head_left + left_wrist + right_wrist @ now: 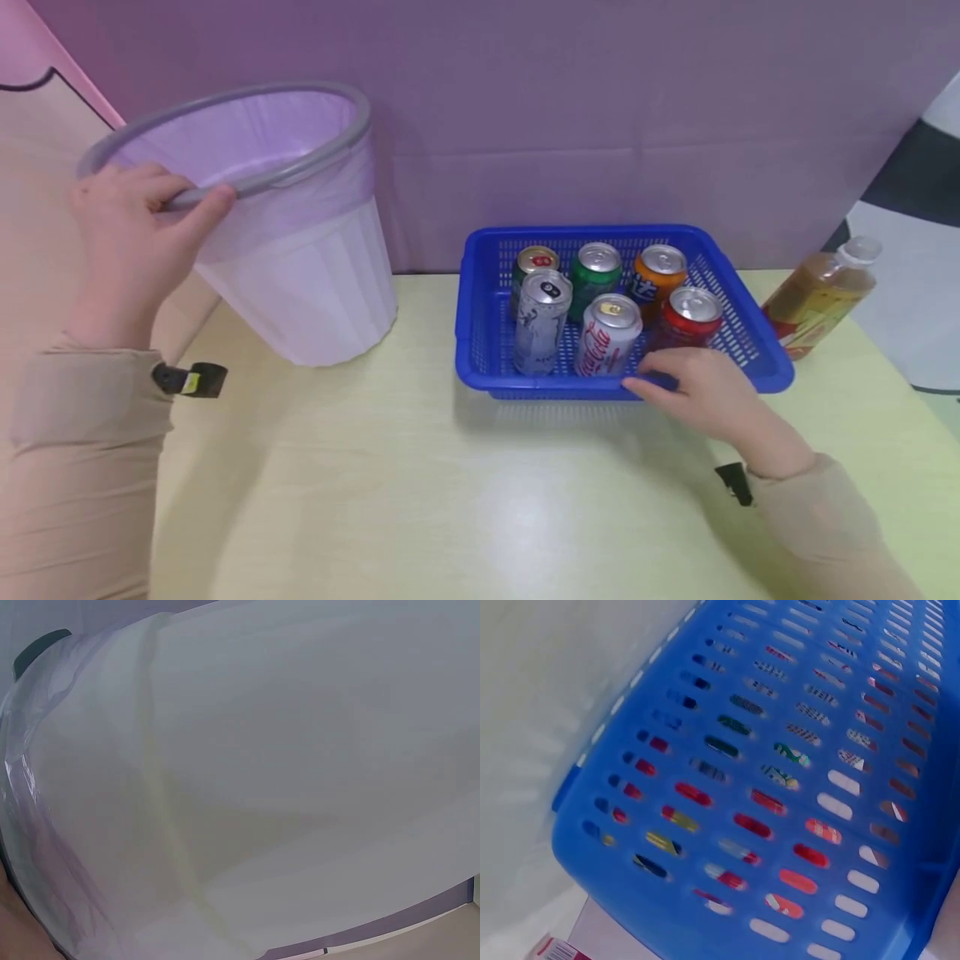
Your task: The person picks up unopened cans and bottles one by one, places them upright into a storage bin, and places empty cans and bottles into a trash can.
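Observation:
At the left in the head view, my left hand (135, 237) grips the grey rim of a white waste bin (315, 283) lined with a thin purple-tinted bag. That bin's wall fills the left wrist view. My right hand (701, 396) holds the front rim of a blue plastic basket (555, 383), near its right end. Inside stand several drink cans: a tall silvery can (538, 333), a white Coca-Cola can (603, 346), a red can (688, 317), an orange can (643, 287), a green can (592, 279) and a gold-topped can (536, 260). Slotted basket wall fills the right wrist view.
Right of the basket a capped bottle of amber drink (821, 296) leans on the pale tabletop (450, 500). A purple-grey panel (562, 117) rises behind. Black straps (202, 379) show at both wrists.

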Demonstrator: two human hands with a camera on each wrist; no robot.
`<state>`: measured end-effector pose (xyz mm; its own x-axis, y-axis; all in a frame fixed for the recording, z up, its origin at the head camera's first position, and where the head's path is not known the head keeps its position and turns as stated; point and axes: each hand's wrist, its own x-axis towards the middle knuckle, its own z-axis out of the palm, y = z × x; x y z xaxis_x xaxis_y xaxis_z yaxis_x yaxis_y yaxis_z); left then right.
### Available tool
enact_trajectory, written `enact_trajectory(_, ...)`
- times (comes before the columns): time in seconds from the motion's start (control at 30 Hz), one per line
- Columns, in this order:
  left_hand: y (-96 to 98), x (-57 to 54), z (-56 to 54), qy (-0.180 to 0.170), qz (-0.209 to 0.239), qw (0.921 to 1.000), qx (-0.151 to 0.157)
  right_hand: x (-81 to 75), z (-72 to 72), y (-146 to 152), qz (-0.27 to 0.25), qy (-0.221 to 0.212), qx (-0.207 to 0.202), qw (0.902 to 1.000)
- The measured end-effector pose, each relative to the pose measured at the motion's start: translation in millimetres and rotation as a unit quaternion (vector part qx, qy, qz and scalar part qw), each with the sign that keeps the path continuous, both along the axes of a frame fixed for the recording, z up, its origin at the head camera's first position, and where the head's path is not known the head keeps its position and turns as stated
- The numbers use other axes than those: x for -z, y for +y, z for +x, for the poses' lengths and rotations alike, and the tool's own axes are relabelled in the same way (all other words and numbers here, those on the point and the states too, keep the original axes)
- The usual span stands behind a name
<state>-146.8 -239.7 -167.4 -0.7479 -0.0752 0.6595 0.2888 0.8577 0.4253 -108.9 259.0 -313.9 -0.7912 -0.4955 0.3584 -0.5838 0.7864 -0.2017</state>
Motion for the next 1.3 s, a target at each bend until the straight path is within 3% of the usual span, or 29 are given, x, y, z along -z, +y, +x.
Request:
enact_trajectory(0.23, 0.3, 1.8, -3.0, 0.011, 0.005, 0.9999, -0.004, -9.1, -1.0, 5.2, -0.027, -0.002, -0.022, 0.9994)
enact_trajectory(0.53, -1.5, 2.8, -3.0, 0.017, 0.003, 0.9998, -0.003, -23.7, -3.8, 14.3, -0.041, 0.04, -0.018, 0.9982)
enact_trajectory(0.63, -1.8, 2.7, -2.6, 0.012, -0.003, 0.9999, -0.005, -27.4, -5.7, 20.3, -0.058, 0.063, -0.001, 0.9963)
enact_trajectory(0.73, -1.5, 2.3, -2.6, 0.008, -0.01, 0.9999, -0.005, -31.7, -8.3, 28.8, -0.086, 0.08, 0.041, 0.9922)
enact_trajectory(0.9, -0.2, 1.4, -2.7, 0.004, -0.013, 0.9999, -0.007, -39.1, -13.5, 44.6, -0.162, 0.115, 0.131, 0.9712)
enact_trajectory(1.03, -0.1, 1.5, -2.9, 0.006, -0.012, 0.9999, -0.007, -46.5, -18.8, 58.2, -0.204, 0.09, 0.215, 0.9509)
enact_trajectory(1.17, -0.3, 1.8, -2.6, 0.008, -0.01, 0.9999, -0.005, -49.3, -25.6, 71.4, -0.238, 0.04, 0.299, 0.9231)
enact_trajectory(1.3, 0.4, 1.4, -1.8, 0.007, -0.007, 0.9999, -0.004, -44.8, -35.0, 83.4, -0.283, 0.061, 0.337, 0.8959)
